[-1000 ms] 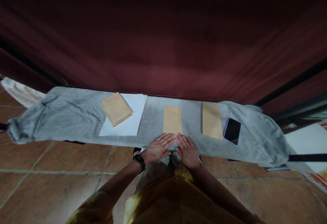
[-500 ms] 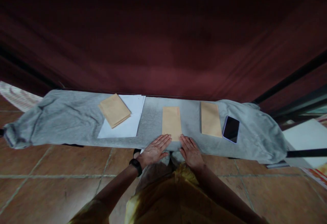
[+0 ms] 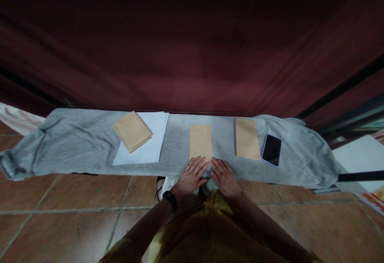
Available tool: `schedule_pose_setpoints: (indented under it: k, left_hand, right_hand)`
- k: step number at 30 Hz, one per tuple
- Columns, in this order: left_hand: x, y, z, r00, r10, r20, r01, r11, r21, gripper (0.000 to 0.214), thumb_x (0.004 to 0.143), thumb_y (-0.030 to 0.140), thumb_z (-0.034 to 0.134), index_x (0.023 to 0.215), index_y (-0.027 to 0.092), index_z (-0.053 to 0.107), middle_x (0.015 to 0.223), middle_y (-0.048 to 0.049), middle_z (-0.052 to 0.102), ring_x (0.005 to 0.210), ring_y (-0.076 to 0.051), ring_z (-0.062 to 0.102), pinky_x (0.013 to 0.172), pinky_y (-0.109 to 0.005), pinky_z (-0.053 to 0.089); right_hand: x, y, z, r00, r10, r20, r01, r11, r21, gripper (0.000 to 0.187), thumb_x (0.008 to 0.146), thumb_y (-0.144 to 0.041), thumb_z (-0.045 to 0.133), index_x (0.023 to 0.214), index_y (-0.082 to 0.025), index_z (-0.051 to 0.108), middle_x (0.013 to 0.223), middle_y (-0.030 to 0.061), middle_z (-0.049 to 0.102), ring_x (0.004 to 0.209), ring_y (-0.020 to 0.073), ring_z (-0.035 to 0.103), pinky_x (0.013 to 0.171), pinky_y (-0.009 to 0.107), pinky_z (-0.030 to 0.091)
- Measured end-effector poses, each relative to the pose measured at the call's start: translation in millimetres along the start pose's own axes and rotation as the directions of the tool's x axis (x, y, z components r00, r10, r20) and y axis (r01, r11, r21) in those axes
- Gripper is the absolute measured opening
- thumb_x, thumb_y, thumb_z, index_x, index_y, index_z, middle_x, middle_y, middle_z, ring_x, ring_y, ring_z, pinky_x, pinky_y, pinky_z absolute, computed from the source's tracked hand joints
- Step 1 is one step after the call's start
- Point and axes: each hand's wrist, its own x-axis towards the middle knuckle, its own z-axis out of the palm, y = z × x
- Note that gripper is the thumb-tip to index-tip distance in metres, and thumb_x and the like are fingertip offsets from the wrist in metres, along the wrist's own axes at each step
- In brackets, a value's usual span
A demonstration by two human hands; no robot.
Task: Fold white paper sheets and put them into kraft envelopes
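Observation:
A brown paper envelope (image 3: 200, 139) lies flat on the grey cloth, its long side pointing away from me. My left hand (image 3: 192, 174) rests flat over the near edge of this envelope, its fingers stretched out. My right hand (image 3: 224, 177) is flat too, with its fingertips at the near right corner. The two hands almost meet, and the envelope's near end is partly hidden under the fingers. To the right lies a thicker stack of brown envelopes (image 3: 247, 139). On the left, more brown envelopes (image 3: 132, 131) lie at an angle on white paper sheets (image 3: 141, 155).
A phone (image 3: 271, 150) with a purple edge lies at the right on the grey cloth (image 3: 81, 143), which covers a long narrow surface. A dark red panel (image 3: 192, 63) stands behind it. Tiled floor (image 3: 84, 199) shows in front.
My left hand has slid right along the envelope's near edge, closer to my right hand. My right hand has barely moved. The view has shifted slightly.

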Motion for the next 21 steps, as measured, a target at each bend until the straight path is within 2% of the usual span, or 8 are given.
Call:
schedule_pose_setpoints:
  k: [6, 13, 17, 21]
  left_hand:
    - [-0.4, -1.6, 2.6, 0.999, 0.022, -0.041, -0.021, 1.000, 0.021, 0.068, 0.101, 0.057, 0.049, 0.155, 0.018, 0.043, 0.166, -0.0108, 0.036, 0.156, -0.029, 0.028, 0.129, -0.049, 0.020]
    - [-1.5, -2.0, 14.5, 0.994, 0.005, -0.108, -0.005, 1.000, 0.001, 0.062, 0.097, 0.062, 0.053, 0.143, 0.022, 0.058, 0.154, -0.0110, 0.054, 0.150, -0.030, 0.039, 0.127, -0.053, 0.023]
    - [-0.1, -3.0, 16.2, 0.993, 0.018, -0.118, -0.015, 1.000, 0.023, 0.066, 0.097, 0.063, 0.052, 0.152, 0.025, 0.049, 0.160, -0.0110, 0.047, 0.150, -0.031, 0.039, 0.125, -0.052, 0.024]
    - [1.9, -1.0, 8.9, 0.996, 0.010, -0.094, -0.006, 0.999, 0.039, 0.069, 0.097, 0.063, 0.052, 0.158, 0.033, 0.038, 0.163, -0.0098, 0.043, 0.150, -0.032, 0.039, 0.124, -0.053, 0.025]
  right_hand:
    - [32.4, -1.7, -4.7, 0.996, -0.011, 0.086, 0.009, 1.000, 0.021, 0.047, 0.110, -0.029, 0.031, 0.151, -0.016, 0.050, 0.159, 0.0093, 0.048, 0.148, 0.0211, 0.043, 0.124, 0.044, 0.033]
    - [72.6, 5.7, 11.9, 0.993, -0.065, 0.095, 0.068, 0.997, -0.030, 0.050, 0.109, -0.030, 0.034, 0.157, -0.019, 0.042, 0.165, 0.0075, 0.038, 0.152, 0.0236, 0.037, 0.126, 0.048, 0.029]
    - [92.9, 17.4, 17.7, 0.993, -0.046, 0.104, 0.050, 0.998, -0.041, 0.051, 0.109, -0.032, 0.033, 0.158, -0.020, 0.041, 0.167, 0.0055, 0.034, 0.153, 0.0230, 0.035, 0.127, 0.047, 0.026]
    - [114.5, 27.8, 19.0, 0.994, -0.017, 0.108, 0.024, 0.998, -0.063, 0.052, 0.109, -0.034, 0.034, 0.159, -0.021, 0.040, 0.166, 0.0058, 0.034, 0.153, 0.0232, 0.034, 0.128, 0.048, 0.023]
